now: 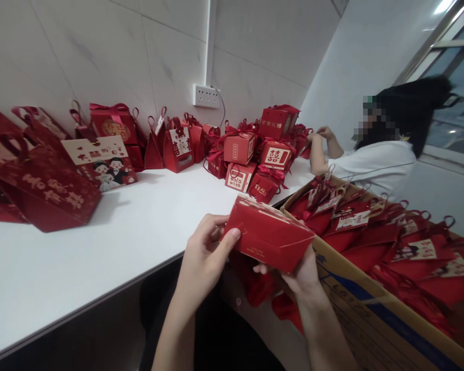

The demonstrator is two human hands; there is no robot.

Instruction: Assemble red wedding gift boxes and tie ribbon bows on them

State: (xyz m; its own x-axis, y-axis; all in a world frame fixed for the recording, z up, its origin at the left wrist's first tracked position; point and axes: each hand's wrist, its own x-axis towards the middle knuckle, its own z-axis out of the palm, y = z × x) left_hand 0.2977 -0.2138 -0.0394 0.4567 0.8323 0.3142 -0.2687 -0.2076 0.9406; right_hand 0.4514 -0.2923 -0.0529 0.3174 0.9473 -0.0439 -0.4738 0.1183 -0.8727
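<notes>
A red paper gift box (pixel 270 234) is held up between my two hands, just off the table's front edge. My left hand (pixel 209 245) grips its left end, with the thumb on the near face and the fingers behind. At the right end, my right hand (pixel 303 270) supports the box from below and behind, its fingers partly hidden. The box is tilted, with small gold print on the near face and a pale printed pattern along its upper edge. Below my hands hang blurred red items (pixel 282 304) I cannot make out.
Many red gift boxes (pixel 237 149) are piled along the wall on the white table (pixel 139 226). A larger box with gold lettering (pixel 58 190) stands at left. On my right is a cardboard carton (pixel 355 304) full of red boxes. A co-worker (pixel 379 159) sits beyond it.
</notes>
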